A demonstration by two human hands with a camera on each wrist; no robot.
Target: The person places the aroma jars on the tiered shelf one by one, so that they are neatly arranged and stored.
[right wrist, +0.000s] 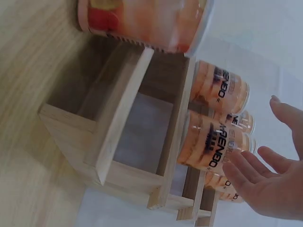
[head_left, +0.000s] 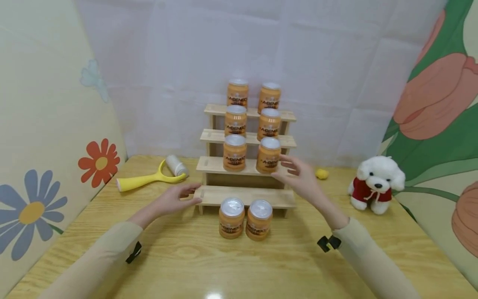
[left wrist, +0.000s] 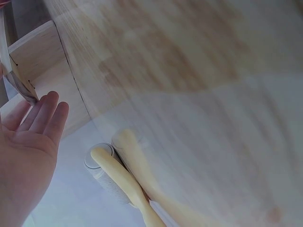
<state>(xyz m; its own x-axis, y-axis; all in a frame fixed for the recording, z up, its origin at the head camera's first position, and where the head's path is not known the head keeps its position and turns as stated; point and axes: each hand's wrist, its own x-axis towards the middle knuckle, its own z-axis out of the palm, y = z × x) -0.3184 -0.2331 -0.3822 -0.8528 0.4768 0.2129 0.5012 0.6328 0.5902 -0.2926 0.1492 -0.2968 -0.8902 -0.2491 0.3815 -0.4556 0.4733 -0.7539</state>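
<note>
A stepped wooden rack (head_left: 246, 195) stands on the table, with orange cans in pairs on its upper three steps. My right hand (head_left: 300, 178) is beside the right can (head_left: 268, 155) of the third step down, its fingers and thumb spread apart. In the right wrist view, the fingertips overlap that can (right wrist: 208, 144) and the palm holds nothing. At the rack's lowest step, my left hand (head_left: 175, 199) has its fingertips right at the left end. The left wrist view shows those fingers (left wrist: 45, 113) extended along the wood.
Two more cans, a left one (head_left: 231, 220) and a right one (head_left: 259, 222), stand on the table before the rack. A yellow slingshot-shaped thing (head_left: 149, 179) lies left by a grey cylinder (head_left: 175, 165). Right are a small yellow object (head_left: 321, 173) and a white plush dog (head_left: 376, 182).
</note>
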